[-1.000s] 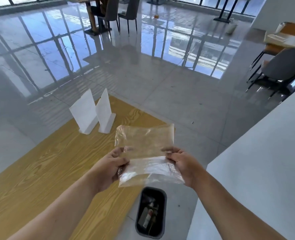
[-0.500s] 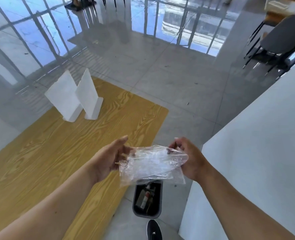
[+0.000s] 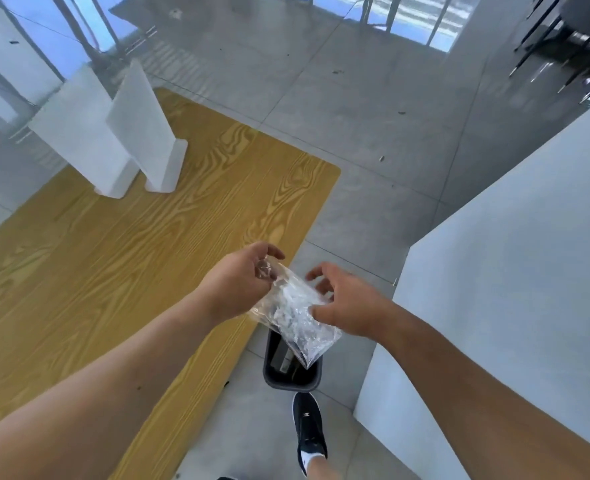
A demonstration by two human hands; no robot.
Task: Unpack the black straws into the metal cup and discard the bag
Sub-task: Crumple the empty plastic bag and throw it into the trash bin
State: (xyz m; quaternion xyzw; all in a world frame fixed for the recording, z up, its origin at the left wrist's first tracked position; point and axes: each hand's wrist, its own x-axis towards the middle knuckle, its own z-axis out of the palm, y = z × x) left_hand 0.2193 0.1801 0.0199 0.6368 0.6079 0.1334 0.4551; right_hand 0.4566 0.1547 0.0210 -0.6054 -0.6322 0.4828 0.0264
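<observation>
The clear plastic bag point(image 3: 297, 317) is crumpled and looks empty. It hangs slanted in the air above a dark waste bin point(image 3: 288, 382) that stands on the floor. My left hand point(image 3: 238, 282) pinches the bag's upper end between thumb and fingers. My right hand point(image 3: 349, 303) is at the bag's right side with its fingers spread and loose, and its thumb touches the plastic. The bag's lower corner points down into the bin's mouth. Neither the black straws nor the metal cup is in view.
The yellow wooden table point(image 3: 148, 237) lies to the left, with two white sign stands point(image 3: 89, 133) at its far end. A white counter point(image 3: 511, 254) stands to the right. My black shoe point(image 3: 309, 427) is just before the bin. Chair legs point(image 3: 577, 39) show at the top right.
The bag was spread flat between both hands, then crumpled. Now my right hand has loosened its grip and only the left holds it. The view has tilted down toward the bin.
</observation>
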